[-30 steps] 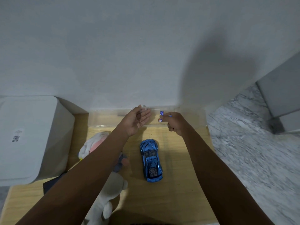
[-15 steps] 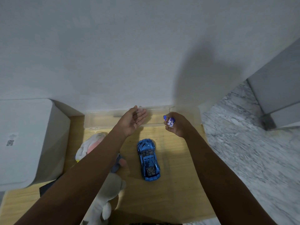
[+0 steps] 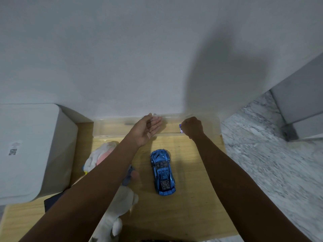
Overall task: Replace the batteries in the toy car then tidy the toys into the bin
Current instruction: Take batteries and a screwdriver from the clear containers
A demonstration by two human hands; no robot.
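Clear bin [image 3: 111, 127] — right-hand [image 3: 192, 127] battery [image 3: 181, 128] above

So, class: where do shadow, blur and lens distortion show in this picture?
Head view: a large dark shadow falls on the wall above the right hand; the plush toy is soft and blurred; the wide lens stretches both forearms; the toy car is fairly sharp.
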